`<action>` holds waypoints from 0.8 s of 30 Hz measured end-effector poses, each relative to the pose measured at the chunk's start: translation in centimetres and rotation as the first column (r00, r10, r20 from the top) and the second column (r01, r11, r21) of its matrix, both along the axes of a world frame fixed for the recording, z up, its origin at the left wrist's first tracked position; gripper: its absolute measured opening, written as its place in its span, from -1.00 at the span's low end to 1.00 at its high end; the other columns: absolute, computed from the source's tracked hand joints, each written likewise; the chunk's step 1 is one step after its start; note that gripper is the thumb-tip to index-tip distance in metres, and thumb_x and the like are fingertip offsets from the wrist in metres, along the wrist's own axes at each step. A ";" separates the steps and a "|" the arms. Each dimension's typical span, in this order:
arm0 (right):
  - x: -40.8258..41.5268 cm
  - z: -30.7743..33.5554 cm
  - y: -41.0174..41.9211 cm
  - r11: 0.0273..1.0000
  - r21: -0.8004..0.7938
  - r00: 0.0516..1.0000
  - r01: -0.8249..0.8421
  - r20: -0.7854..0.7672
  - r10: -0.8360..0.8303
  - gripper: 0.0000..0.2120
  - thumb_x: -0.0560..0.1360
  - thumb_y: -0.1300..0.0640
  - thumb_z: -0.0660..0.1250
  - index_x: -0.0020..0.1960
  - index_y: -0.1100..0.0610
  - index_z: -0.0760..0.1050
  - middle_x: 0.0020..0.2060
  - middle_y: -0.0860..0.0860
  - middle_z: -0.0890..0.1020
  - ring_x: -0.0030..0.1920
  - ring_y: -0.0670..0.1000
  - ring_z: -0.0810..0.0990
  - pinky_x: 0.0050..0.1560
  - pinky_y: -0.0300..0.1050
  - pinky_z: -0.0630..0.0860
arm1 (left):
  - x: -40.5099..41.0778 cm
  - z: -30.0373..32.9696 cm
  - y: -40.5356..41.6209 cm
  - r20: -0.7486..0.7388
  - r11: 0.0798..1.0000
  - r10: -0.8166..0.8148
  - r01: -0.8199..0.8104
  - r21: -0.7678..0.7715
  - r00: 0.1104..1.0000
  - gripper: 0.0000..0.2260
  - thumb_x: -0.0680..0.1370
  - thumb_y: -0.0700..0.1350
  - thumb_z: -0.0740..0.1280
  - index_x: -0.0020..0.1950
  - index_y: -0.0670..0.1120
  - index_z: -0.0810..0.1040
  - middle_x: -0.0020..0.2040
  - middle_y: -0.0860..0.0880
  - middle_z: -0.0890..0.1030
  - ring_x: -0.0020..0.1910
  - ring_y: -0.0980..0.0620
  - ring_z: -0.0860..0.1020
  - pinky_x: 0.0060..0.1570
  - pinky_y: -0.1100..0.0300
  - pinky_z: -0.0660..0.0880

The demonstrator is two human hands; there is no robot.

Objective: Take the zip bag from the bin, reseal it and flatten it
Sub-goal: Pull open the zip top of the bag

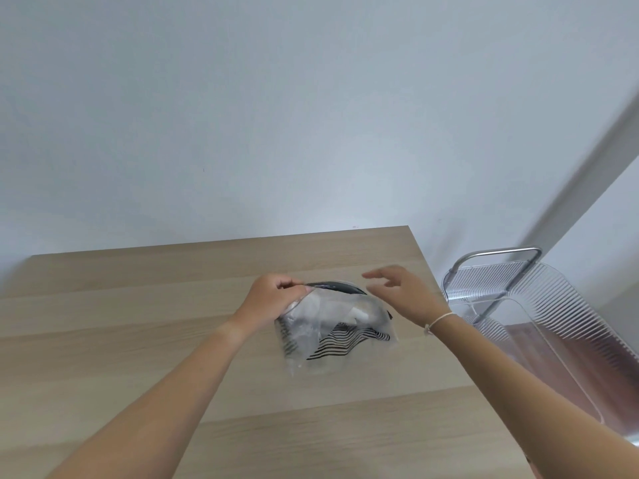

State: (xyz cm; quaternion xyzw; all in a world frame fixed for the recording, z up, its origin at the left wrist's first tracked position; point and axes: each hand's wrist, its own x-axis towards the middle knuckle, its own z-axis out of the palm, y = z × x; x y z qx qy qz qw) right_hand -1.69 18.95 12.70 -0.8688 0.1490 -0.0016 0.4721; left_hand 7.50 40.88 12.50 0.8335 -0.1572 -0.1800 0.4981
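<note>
Head view shows your left hand [273, 293] pinching the zip bag [332, 323] near the table's [138, 340] far edge, right hand [403, 293] open and empty beside it — seal carelessly and trapped air may stop it flattening.

Soft, even daylight fills the scene, bright without glare. The table [138, 340] carries only faint shadows. Above it, the right hand [404, 293] is motion-blurred at the fingertips. Right of the table, lines bend with wide-angle distortion.
</note>
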 end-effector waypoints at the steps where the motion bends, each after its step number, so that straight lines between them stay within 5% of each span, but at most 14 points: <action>1: 0.3 0.3 0.6 0.998 0.001 0.998 -0.064 0.003 0.064 -0.74 0.44 0.01 0.34 0.12 -0.06 0.52 0.07 -0.12 0.52 0.05 -0.03 0.51 0.04 -0.18 0.42 | -0.2 0.1 -0.4 0.004 0.999 -0.031 0.031 0.021 1.000 -0.91 0.43 -0.11 0.41 -0.17 -0.10 0.68 -0.28 -0.04 0.66 -0.30 0.09 0.55 -0.24 0.26 0.42; 4: 1.2 0.3 2.3 0.947 -0.209 0.969 -0.246 -0.041 0.242 -0.69 0.41 -0.05 0.36 0.14 -0.08 0.49 -0.03 -0.15 0.57 -0.09 -0.11 0.50 -0.07 -0.22 0.40 | -0.5 0.2 -1.2 0.016 0.994 -0.108 0.107 0.033 0.994 -0.92 0.43 -0.11 0.39 -0.14 -0.01 0.68 -0.33 0.05 0.63 -0.35 0.19 0.53 -0.29 0.35 0.42; 7: 1.7 -0.4 3.2 0.890 -0.409 0.974 -0.200 0.017 0.227 -0.83 0.44 0.07 0.29 0.01 -0.01 0.55 -0.09 -0.07 0.64 -0.19 -0.11 0.46 -0.17 -0.15 0.43 | -0.5 0.4 -1.4 0.002 0.991 -0.130 0.130 -0.001 0.991 -0.87 0.45 -0.14 0.36 -0.09 0.02 0.68 -0.29 0.07 0.64 -0.35 0.27 0.52 -0.30 0.44 0.41; 10: 1.8 -1.2 3.1 0.905 -0.398 0.981 -0.148 0.058 0.186 -0.86 0.46 0.10 0.26 -0.08 0.03 0.59 -0.12 -0.05 0.66 -0.23 -0.09 0.47 -0.17 -0.12 0.46 | -0.2 0.3 -0.5 -0.044 0.981 -0.191 0.191 -0.015 0.981 -0.80 0.47 -0.21 0.32 -0.09 0.09 0.65 -0.17 0.00 0.66 -0.22 0.16 0.56 -0.17 0.35 0.45; 16: 1.4 -1.8 1.4 0.959 -0.272 0.993 -0.078 0.063 0.099 -0.89 0.45 0.11 0.31 -0.13 0.03 0.63 -0.36 -0.21 0.56 -0.31 -0.12 0.48 -0.29 -0.21 0.33 | 0.3 -1.2 2.4 -0.197 0.929 -0.354 0.368 0.040 0.914 -0.78 0.46 -0.39 0.29 0.03 -0.19 0.59 -0.09 -0.10 0.63 -0.11 0.08 0.53 0.04 0.21 0.43; 19: 1.3 -1.7 1.4 0.958 -0.275 0.995 -0.080 0.043 0.095 -0.89 0.45 0.12 0.30 -0.14 0.02 0.62 -0.46 -0.27 0.47 -0.45 -0.18 0.42 -0.42 -0.26 0.27 | 0.2 -1.5 2.3 -0.235 0.932 -0.357 0.363 -0.020 0.904 -0.85 0.45 -0.31 0.37 -0.04 -0.12 0.60 -0.16 -0.01 0.64 -0.16 0.12 0.55 0.06 0.15 0.46; 24: 1.2 -1.4 1.5 0.954 -0.278 0.993 -0.113 -0.004 0.116 -0.89 0.46 0.12 0.27 -0.15 0.03 0.58 -0.43 -0.26 0.46 -0.40 -0.10 0.44 -0.38 -0.21 0.32 | -0.3 -1.4 1.6 -0.327 0.919 -0.392 0.357 -0.166 0.860 -0.79 0.37 -0.17 0.35 -0.01 -0.13 0.60 -0.10 -0.14 0.58 -0.08 -0.02 0.48 0.05 0.07 0.40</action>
